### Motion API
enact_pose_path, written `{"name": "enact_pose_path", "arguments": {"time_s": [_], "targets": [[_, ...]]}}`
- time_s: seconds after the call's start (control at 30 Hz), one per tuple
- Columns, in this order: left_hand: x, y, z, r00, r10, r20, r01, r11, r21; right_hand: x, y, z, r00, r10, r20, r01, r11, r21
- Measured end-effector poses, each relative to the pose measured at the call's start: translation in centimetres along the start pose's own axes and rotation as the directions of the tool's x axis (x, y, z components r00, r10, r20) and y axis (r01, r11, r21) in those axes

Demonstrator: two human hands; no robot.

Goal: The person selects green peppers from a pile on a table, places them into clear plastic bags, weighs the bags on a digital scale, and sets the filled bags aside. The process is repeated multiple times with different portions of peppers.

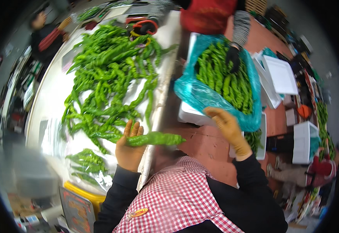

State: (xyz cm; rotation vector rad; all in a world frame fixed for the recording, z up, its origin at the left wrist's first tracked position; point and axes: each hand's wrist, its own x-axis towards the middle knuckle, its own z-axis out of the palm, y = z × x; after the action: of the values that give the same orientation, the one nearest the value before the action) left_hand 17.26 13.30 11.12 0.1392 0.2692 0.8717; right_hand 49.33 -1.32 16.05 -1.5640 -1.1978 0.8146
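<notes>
My left hand (pixel 131 151), in a tan glove, is palm up at the table's near edge with its thumb over long green peppers (pixel 155 139). Their tips stick out to the right past the edge. Beyond that hand a large heap of long green peppers (pixel 108 75) covers the white table (pixel 51 96). My right hand (pixel 226 128), gloved alike, hangs with fingers slightly bent and nothing seen in it. It is beside the near side of a teal plastic bag (pixel 198 93) lining a white foam box (pixel 191 114). Green peppers (pixel 216 72) lie lengthwise in that bag.
Across from me, a co-worker's black-gloved hand (pixel 233 59) reaches into the lined box; the other (pixel 147 27) is by red and yellow rings. A clear bag of peppers (pixel 88 166) lies at the table's near end. Foam lids (pixel 281 75) rest right of the box.
</notes>
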Motion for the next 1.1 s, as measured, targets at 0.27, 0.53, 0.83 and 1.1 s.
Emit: {"name": "enact_pose_path", "arguments": {"time_s": [0.27,0.53,0.83,1.1], "targets": [[-4.9,2.8,-0.8,0.960,0.279,0.036,-0.281,0.957,0.077,5.2,-3.9,13.6,0.574,0.149,0.805,-0.538,0.810,0.234],[-10.3,4.2,-2.3,0.849,0.500,-0.172,-0.406,0.824,0.395,7.4,-4.6,16.1,0.678,-0.065,0.732,-0.047,0.990,0.131],[-12.7,4.3,-2.3,0.661,0.708,-0.247,-0.533,0.675,0.510,8.7,-2.3,16.6,0.537,0.022,0.843,-0.126,0.991,0.055],[-13.5,3.1,-2.0,0.572,0.786,-0.234,-0.457,0.542,0.705,7.6,2.8,16.7,0.161,0.167,0.973,-0.644,0.765,-0.024]]}}
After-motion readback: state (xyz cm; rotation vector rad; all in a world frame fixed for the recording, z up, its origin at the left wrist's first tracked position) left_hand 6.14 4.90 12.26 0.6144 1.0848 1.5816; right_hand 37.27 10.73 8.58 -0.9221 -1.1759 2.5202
